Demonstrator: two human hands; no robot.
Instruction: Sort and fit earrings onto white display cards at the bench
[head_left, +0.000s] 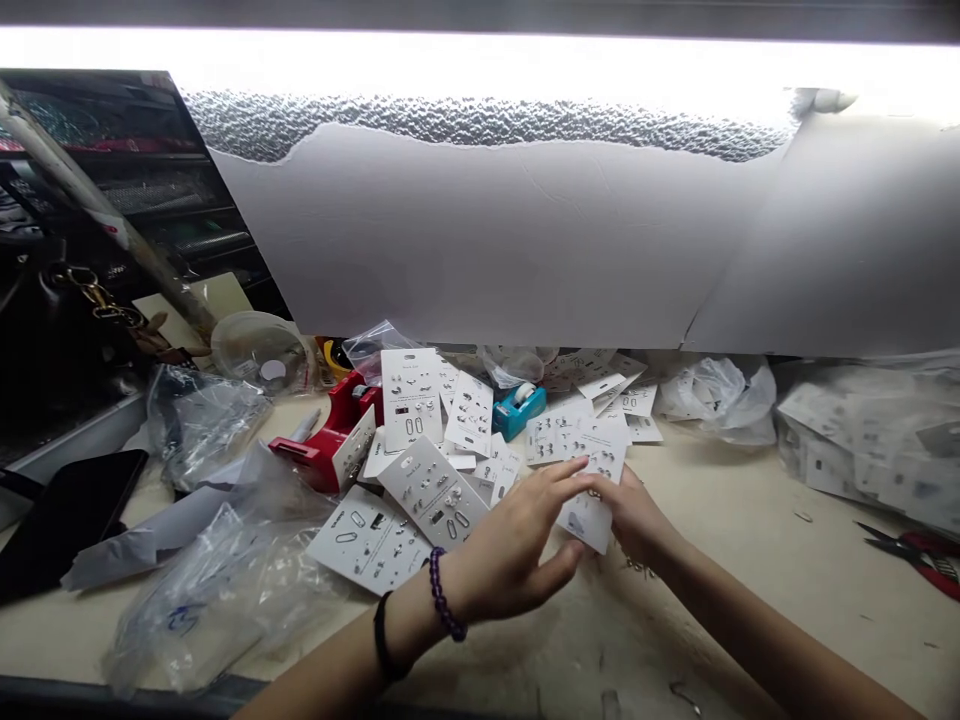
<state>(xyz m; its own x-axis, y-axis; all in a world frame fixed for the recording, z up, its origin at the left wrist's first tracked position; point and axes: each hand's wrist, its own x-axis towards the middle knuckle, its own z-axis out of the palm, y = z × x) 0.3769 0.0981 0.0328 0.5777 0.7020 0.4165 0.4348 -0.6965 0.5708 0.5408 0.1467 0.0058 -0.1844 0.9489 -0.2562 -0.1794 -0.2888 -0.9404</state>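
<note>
My right hand pinches a white earring display card at its right edge, with more cards possibly stacked behind it. My left hand is spread just left of that card, its fingertips reaching the card's upper left. Below the left hand lie several printed cards, including one and another holding small silver earrings. More cards are heaped behind them. A purple beaded bracelet and a black band circle my left wrist.
A red tape dispenser and a blue tape dispenser stand among the cards. Clear plastic bags lie left, beside a black phone. Red-handled pliers sit at right. A white sheet hangs above the cream tabletop.
</note>
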